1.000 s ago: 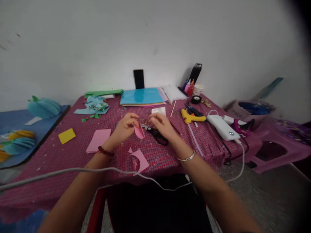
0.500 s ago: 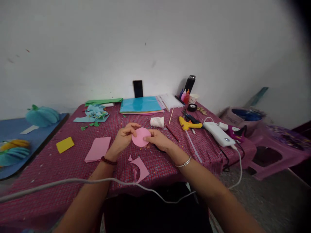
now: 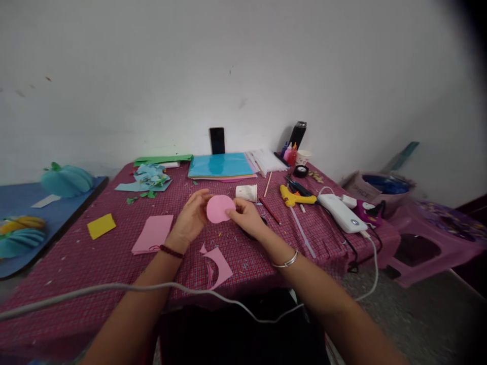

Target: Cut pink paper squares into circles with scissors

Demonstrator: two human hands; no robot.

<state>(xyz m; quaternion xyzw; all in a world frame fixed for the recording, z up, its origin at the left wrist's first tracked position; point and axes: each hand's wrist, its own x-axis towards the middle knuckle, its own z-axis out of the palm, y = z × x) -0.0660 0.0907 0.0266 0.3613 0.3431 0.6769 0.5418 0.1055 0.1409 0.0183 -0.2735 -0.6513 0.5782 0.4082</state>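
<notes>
Pinched in my right hand (image 3: 247,217) is a pink paper circle (image 3: 218,209), with the thumb on its front face at the right edge. Its uneven outline looks like more than one circle, slightly offset. My left hand (image 3: 193,213) is at the circle's left edge, fingers loosely stretched and apart. Its thumb no longer lies on the front, and the paper partly hides its fingertips. Below, on the checked cloth, lie curved pink paper offcuts (image 3: 221,268). A stack of pink paper (image 3: 154,233) rests left of my left wrist. Dark handles, possibly scissors, are partly hidden beneath my right hand.
Behind my hands lies a white paper cup (image 3: 246,192) on its side. To the right are a pencil (image 3: 270,210), yellow glue gun (image 3: 297,195) and white power bank (image 3: 344,213). A white cable (image 3: 182,287) crosses over my forearms. Blue sheets (image 3: 220,165) lie at the back.
My left thumb has come off the front of the pink circle, and that hand has opened slightly. My right hand keeps its pinch. The circle's outline has become uneven.
</notes>
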